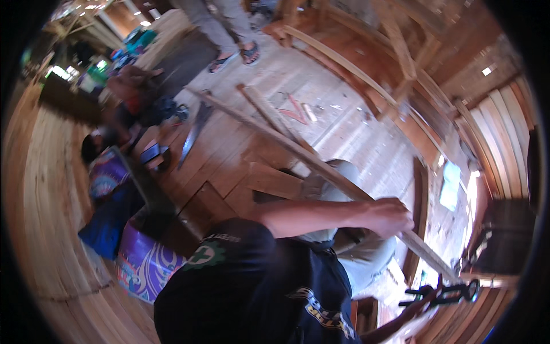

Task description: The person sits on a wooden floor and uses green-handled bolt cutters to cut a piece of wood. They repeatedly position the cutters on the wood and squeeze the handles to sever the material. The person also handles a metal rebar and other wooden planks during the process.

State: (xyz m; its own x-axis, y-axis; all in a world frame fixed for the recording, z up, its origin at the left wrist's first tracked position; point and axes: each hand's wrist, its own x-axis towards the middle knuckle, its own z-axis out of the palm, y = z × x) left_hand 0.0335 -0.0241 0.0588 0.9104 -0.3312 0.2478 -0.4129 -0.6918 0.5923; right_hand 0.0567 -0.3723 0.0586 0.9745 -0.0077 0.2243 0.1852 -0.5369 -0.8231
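The left hand (pixel 389 217) is closed around a long wooden batten (pixel 298 150), gripping it toward its lower end, where the stick runs on past the fist to the lower right. From that grip the batten slants up and to the left over the plank floor (pixel 338 120), crossing a second, shorter strip of wood (pixel 269 112) and a few flat board offcuts (pixel 269 180) near its middle. The right hand itself is hard to make out at the bottom right; a dark forearm reaches toward a black clamp-like tool (pixel 444 293), and whether that hand is closed on it cannot be told. To handle so long a piece well, the grip looks best kept firm and the far end watched, since it swings wide. In the way up there are a handsaw (pixel 192 135) lying on the floor, a seated person (pixel 134 94) at the left, and another person's sandalled feet (pixel 235 56) close beyond the far tip. A timber frame (pixel 401 69) stands to the upper right.
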